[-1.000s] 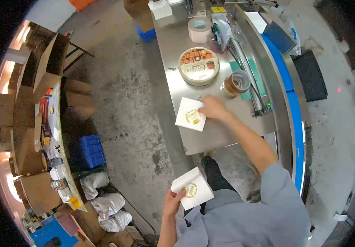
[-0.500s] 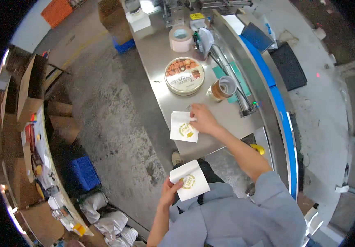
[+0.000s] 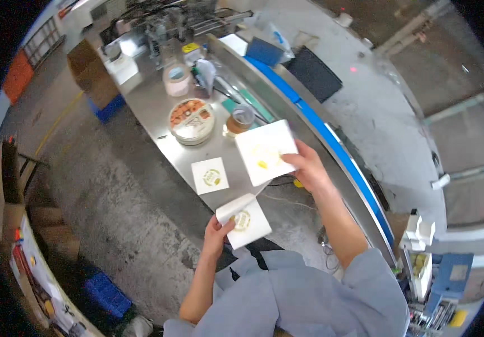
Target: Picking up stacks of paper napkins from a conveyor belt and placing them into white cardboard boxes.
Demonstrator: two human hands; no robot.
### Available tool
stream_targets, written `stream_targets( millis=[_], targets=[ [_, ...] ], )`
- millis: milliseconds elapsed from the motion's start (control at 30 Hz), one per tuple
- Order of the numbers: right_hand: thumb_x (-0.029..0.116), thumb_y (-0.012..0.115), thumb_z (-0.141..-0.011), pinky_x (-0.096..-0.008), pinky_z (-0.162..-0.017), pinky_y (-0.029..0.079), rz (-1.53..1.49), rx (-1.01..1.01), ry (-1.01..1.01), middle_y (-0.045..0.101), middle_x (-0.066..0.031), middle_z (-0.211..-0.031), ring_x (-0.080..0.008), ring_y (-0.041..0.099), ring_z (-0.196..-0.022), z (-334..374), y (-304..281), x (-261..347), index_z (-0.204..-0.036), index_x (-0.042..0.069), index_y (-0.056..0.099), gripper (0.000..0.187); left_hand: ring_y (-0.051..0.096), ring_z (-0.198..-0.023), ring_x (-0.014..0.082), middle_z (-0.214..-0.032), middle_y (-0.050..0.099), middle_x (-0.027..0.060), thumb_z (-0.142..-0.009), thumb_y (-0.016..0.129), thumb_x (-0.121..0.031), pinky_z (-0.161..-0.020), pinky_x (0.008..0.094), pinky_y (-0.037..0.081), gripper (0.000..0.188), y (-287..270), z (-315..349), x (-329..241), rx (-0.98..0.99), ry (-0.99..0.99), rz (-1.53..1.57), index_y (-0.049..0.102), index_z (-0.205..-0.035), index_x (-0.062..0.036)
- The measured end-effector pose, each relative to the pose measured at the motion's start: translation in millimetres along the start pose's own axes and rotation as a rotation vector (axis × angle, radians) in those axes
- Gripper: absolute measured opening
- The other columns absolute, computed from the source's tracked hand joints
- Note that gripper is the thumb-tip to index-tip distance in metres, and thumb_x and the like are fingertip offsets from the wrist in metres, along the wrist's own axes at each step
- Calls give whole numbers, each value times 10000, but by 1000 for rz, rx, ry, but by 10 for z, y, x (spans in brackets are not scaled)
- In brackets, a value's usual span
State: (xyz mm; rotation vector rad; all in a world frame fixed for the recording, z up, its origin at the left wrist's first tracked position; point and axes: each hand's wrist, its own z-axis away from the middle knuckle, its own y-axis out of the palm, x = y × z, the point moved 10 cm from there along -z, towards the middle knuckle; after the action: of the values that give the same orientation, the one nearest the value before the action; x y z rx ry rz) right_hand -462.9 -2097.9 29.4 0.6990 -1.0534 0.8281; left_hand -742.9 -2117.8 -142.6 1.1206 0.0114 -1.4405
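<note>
While the left hand (image 3: 214, 238) pinches one white square (image 3: 253, 226) at its left edge, thumb lying on top beside a gold emblem (image 3: 242, 219) and the other fingers mostly hidden beneath, the right hand (image 3: 309, 167) grasps a second white square (image 3: 261, 141) by its right side, thumb over the face. A third white square (image 3: 201, 169) lies flat on the steel table (image 3: 149, 117), ahead of the left fingertips and well to the left of the right ones. Farther ahead of the left fingers sits a round tin (image 3: 192, 124), with a roll of tape (image 3: 177, 84) beyond it. Ahead and to the left of the right fingers, past the held square, stands a brownish container (image 3: 236, 122). A blue strip (image 3: 323, 123) runs along the right side of the right hand, while a blue crate (image 3: 107, 295) rests on the floor, well off to the left of the left fingers
</note>
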Motion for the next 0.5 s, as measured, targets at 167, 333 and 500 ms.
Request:
stream_targets(
  millis=[167,333,500],
  targets=[
    [2,647,-761,-421,-1003,476,-392,-269,-54,592,-197,-1240,-309,610,-1114,1234,-699,170,-1290,-81,468,564,645,-976,170,-1123,644,90,-837,707,-63,-813,298,535,480,849,-273,-106,86,27,-5,501,-1268,-11],
    [-33,678,-764,-388,-973,500,-644,-337,-30,626,-158,-1194,-266,632,-1077,1919,-1058,-434,-1242,-64,512,507,630,-970,150,-1110,617,82,-865,685,-172,-775,282,538,504,1879,-308,45,259,89,-85,458,-1281,-2],
    [20,736,-786,-344,-870,523,-577,-493,-4,640,-107,-1169,-222,636,-1047,2439,-1635,-902,-1237,-8,536,493,612,-1023,160,-1155,601,95,-880,661,-134,-829,302,520,465,2528,-293,748,325,64,-160,461,-1279,-3]
  ],
)
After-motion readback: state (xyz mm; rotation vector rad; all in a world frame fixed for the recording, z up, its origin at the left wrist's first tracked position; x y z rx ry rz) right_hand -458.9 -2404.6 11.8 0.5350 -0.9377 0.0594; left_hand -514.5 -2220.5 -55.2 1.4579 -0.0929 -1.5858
